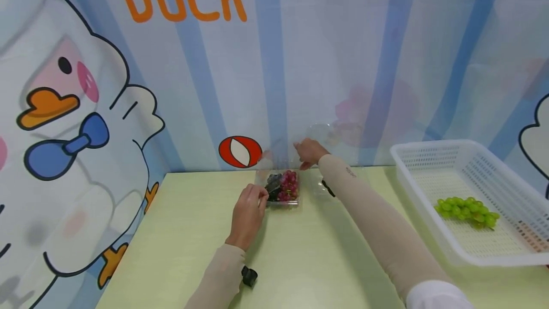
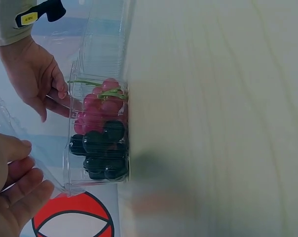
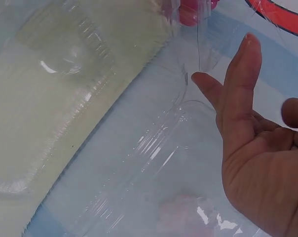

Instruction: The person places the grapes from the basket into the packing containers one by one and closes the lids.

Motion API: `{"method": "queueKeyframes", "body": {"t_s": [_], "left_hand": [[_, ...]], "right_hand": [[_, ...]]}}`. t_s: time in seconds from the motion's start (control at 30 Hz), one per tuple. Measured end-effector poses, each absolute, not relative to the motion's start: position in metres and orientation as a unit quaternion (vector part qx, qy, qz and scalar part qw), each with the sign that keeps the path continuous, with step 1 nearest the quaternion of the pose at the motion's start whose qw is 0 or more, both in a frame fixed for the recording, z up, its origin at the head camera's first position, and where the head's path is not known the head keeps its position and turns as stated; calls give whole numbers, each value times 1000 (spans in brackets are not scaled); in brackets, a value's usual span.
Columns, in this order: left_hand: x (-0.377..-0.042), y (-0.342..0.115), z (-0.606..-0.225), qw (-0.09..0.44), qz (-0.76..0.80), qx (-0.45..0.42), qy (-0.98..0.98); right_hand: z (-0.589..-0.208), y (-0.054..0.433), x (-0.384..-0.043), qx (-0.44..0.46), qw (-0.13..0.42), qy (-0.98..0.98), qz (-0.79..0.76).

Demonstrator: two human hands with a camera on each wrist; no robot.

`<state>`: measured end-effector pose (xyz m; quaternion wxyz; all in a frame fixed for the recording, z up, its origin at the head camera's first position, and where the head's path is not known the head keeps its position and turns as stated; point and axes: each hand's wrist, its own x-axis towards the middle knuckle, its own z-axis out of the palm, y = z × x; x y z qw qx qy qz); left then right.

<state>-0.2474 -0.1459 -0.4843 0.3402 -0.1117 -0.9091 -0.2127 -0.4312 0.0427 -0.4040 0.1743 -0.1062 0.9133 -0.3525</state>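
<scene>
A clear plastic clamshell box point(image 1: 284, 202) stands at the table's far edge, with dark grapes point(image 1: 273, 186) in its left half and red grapes point(image 1: 290, 186) in its right. At its front left is my left hand point(image 1: 249, 212), thumb and fingertips pinching the edge of the thin raised lid point(image 2: 45, 170). Beyond the box's right back side, my right hand point(image 1: 311, 151) has its fingers loosely extended, their tips close to the clear plastic, holding nothing. Green stems point(image 2: 109, 93) lie over the red grapes.
A second clear plastic box point(image 2: 103, 42) lies open just right of the first. Farther right, a white plastic basket point(image 1: 429, 232) holds a bunch of green grapes point(image 1: 467, 211). Behind the table hangs a printed duck curtain point(image 1: 296, 61), close to the boxes.
</scene>
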Motion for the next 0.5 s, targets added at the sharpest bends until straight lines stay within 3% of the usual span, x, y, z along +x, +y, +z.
{"method": "queueKeyframes", "body": {"t_s": [0.5], "left_hand": [[-248,-145,-482,315,-206,-126,-918]], "right_hand": [[-398,46,-425,-84,184,904,-376]]}}
